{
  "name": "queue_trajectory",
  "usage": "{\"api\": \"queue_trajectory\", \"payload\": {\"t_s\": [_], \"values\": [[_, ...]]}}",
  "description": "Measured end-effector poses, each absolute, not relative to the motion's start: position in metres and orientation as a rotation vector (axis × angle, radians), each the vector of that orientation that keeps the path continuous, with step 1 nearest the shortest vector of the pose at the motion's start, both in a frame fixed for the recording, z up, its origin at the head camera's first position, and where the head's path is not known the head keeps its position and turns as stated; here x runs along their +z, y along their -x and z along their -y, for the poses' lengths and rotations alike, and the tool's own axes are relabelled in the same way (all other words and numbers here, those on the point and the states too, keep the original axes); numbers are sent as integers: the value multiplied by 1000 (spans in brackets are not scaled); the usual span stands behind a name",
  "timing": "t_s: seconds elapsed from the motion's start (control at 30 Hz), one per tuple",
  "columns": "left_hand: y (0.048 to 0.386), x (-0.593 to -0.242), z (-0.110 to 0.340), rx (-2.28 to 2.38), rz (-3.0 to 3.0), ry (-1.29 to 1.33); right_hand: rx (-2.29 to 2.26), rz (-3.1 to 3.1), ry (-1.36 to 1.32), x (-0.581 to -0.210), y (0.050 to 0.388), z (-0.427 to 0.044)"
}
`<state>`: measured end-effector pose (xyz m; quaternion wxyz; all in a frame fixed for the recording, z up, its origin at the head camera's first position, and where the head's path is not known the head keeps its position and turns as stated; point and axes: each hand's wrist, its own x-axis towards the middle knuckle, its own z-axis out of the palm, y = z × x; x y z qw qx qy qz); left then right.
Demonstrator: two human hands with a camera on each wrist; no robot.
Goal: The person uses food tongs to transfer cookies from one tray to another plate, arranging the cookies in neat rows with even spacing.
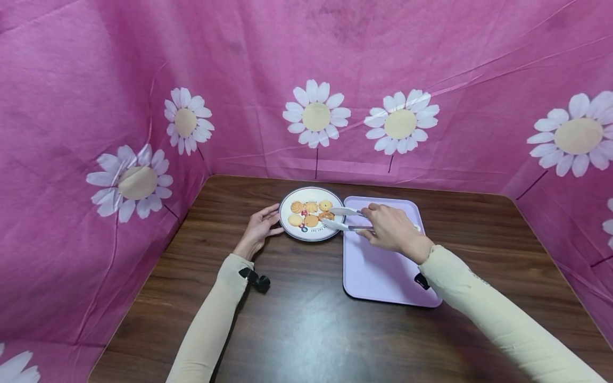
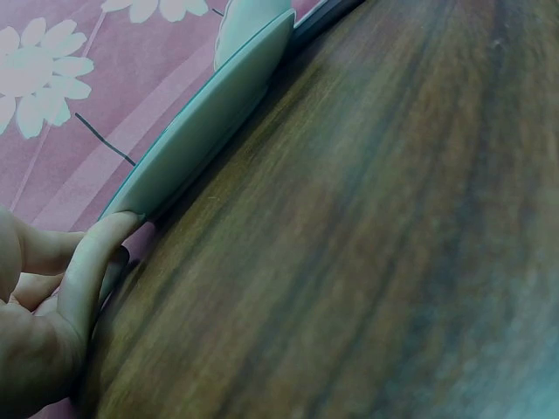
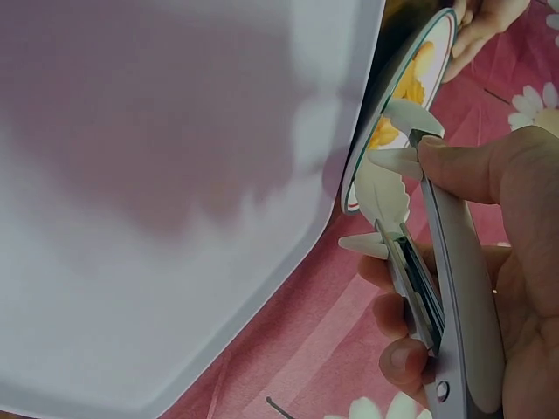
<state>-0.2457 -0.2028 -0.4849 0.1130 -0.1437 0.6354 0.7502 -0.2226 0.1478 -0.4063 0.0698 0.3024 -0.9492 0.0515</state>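
A white oval plate (image 1: pixel 312 235) with a dark rim stands on the table, bearing several golden cookies (image 1: pixel 311 221) of different shapes and printed decoration. My left hand (image 1: pixel 258 229) touches the plate's left rim with its fingers spread along the edge. In the left wrist view a bent digit meets the plate's rim (image 2: pixel 210 122). My right hand (image 1: pixel 390 226) holds metal tongs (image 3: pixel 458 297) with pale scalloped tips, gripped between thumb and fingers. The tong tips are spread apart over the plate's right side, by a cookie (image 1: pixel 326 216); whether they touch it I cannot tell.
A lavender rectangular tray (image 1: pixel 383 276) lies to the right of the plate, under my right hand. Both rest on a dark wood-grain table (image 1: pixel 297 330). A pink cloth (image 1: pixel 258 53) with white daisies rises behind and beside the table.
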Motion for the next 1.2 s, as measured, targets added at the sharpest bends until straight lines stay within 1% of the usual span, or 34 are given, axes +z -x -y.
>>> {"api": "queue_trajectory", "payload": {"t_s": [0.4, 0.73, 1.2], "values": [[247, -488, 204, 2214, -1866, 413, 289, 2759, -828, -418, 211, -172], [246, -490, 205, 2227, -1856, 424, 408, 2722, -661, -426, 202, -202], [246, -488, 204, 2219, -1861, 435, 454, 2744, -380, -446, 185, -271]]}}
